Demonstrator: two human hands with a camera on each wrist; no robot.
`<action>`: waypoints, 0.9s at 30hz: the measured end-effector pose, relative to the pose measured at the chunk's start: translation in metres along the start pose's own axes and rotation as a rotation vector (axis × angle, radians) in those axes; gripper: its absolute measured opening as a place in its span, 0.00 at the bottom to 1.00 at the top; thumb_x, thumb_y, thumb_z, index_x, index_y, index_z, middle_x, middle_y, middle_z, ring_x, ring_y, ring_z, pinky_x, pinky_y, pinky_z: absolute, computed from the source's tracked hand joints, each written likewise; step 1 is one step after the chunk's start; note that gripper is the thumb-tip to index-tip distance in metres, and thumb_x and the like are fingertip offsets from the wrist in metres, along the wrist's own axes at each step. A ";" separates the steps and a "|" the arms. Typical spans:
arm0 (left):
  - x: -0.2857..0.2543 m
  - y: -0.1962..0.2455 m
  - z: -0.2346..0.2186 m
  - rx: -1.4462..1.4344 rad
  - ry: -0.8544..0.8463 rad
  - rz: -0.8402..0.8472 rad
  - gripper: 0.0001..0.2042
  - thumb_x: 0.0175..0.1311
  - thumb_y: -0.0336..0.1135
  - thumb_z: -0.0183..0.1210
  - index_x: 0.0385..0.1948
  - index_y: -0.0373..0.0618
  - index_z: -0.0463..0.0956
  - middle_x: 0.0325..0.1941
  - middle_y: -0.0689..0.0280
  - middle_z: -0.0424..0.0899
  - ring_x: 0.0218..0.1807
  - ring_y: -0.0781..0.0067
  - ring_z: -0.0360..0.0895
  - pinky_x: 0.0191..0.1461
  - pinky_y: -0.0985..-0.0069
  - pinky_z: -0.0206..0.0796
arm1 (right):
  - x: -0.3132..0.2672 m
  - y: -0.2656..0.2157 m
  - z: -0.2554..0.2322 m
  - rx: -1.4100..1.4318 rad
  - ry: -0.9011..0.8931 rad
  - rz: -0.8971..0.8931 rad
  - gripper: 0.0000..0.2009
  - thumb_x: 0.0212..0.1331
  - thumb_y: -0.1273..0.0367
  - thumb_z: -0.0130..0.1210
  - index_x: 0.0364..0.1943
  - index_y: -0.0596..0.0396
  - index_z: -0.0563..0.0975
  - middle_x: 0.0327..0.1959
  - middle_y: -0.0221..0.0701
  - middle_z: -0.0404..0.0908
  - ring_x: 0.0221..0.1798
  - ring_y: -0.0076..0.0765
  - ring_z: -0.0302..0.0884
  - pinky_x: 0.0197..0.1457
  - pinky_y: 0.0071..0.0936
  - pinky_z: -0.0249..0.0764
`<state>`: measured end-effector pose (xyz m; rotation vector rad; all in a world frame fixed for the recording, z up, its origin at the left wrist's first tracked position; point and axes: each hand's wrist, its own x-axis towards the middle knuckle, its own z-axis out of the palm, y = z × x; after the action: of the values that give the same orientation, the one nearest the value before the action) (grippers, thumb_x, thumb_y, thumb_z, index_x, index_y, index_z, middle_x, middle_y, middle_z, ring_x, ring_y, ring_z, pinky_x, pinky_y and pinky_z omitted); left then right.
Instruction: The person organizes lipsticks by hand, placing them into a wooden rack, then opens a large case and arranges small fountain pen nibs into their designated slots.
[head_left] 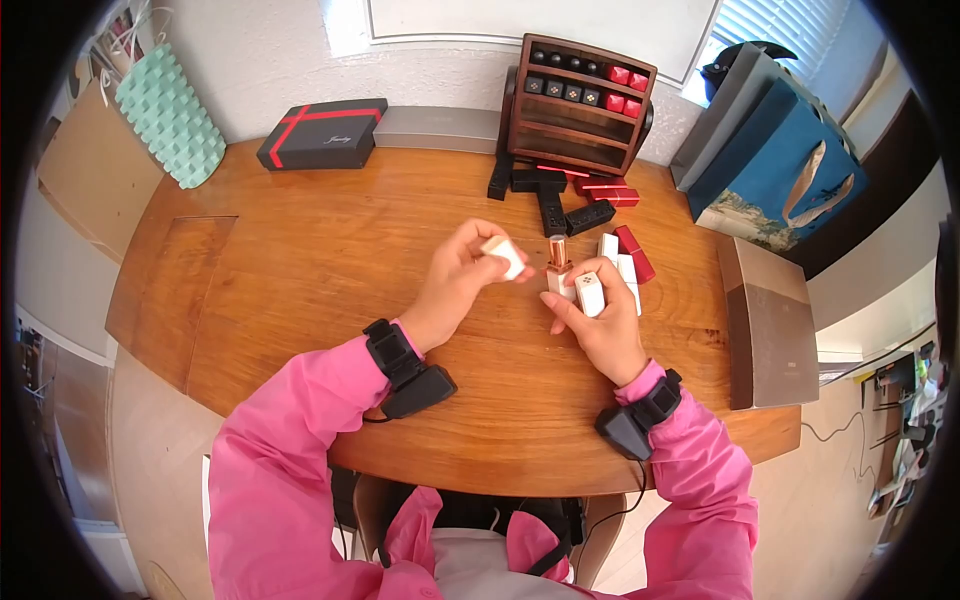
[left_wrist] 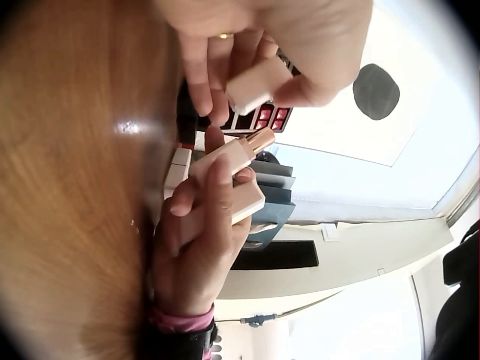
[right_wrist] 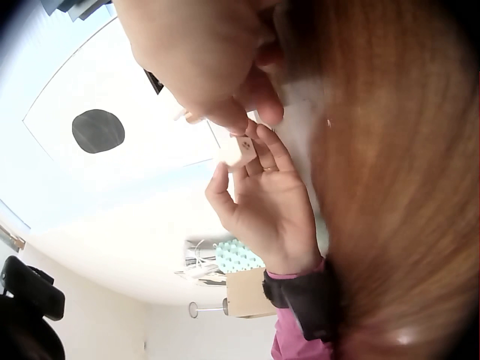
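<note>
The left hand (head_left: 457, 282) pinches a white cap (head_left: 503, 257) between thumb and fingers; the left wrist view shows this cap (left_wrist: 259, 84) too. Close on its right, the right hand (head_left: 603, 327) holds two white pieces. One is an uncapped lipstick (head_left: 559, 268) with a rose-gold tube pointing up; the other is a white lipstick case (head_left: 590, 295) with a small dark mark on its end. Cap and tube are apart. In the right wrist view the cap (right_wrist: 238, 152) shows a similar mark, while the right hand (right_wrist: 195, 60) hides most of what it holds.
Beyond the hands lie black cases (head_left: 551, 212), red cases (head_left: 634, 253) and white cases (head_left: 628, 272). A wooden rack (head_left: 572, 130) holding black and red pieces stands at the back. A black box (head_left: 322, 134) is back left; a blue bag (head_left: 770, 160) and brown box (head_left: 768, 325) are right.
</note>
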<state>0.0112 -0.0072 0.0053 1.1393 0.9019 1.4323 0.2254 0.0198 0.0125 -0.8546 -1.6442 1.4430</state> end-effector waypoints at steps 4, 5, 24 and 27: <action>-0.004 0.010 0.003 -0.011 -0.099 -0.078 0.11 0.68 0.31 0.61 0.48 0.41 0.72 0.34 0.69 0.79 0.33 0.80 0.75 0.44 0.77 0.70 | 0.000 0.002 0.005 0.020 -0.002 -0.063 0.15 0.59 0.80 0.65 0.42 0.56 0.69 0.42 0.32 0.81 0.34 0.21 0.81 0.35 0.18 0.80; -0.007 0.017 0.010 0.099 -0.106 -0.116 0.11 0.67 0.31 0.63 0.47 0.42 0.73 0.31 0.71 0.77 0.29 0.82 0.72 0.38 0.79 0.69 | 0.000 0.003 0.005 0.028 -0.006 -0.057 0.15 0.58 0.80 0.66 0.41 0.56 0.69 0.43 0.33 0.82 0.34 0.20 0.81 0.34 0.18 0.80; -0.024 0.019 0.020 0.588 -0.296 0.348 0.14 0.56 0.29 0.72 0.45 0.52 0.88 0.23 0.69 0.77 0.25 0.78 0.69 0.32 0.77 0.62 | -0.001 0.006 -0.001 -0.192 -0.136 -0.160 0.16 0.47 0.77 0.73 0.40 0.57 0.79 0.36 0.26 0.81 0.39 0.20 0.77 0.42 0.22 0.74; -0.024 0.018 0.020 0.582 -0.297 0.372 0.14 0.56 0.29 0.72 0.46 0.52 0.88 0.24 0.68 0.79 0.24 0.77 0.70 0.32 0.76 0.63 | 0.002 0.009 -0.001 -0.244 -0.078 -0.317 0.16 0.48 0.76 0.72 0.41 0.57 0.79 0.36 0.27 0.82 0.39 0.21 0.77 0.42 0.21 0.74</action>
<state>0.0254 -0.0349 0.0232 1.9846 0.9518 1.2636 0.2248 0.0230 0.0039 -0.6370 -1.9429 1.0844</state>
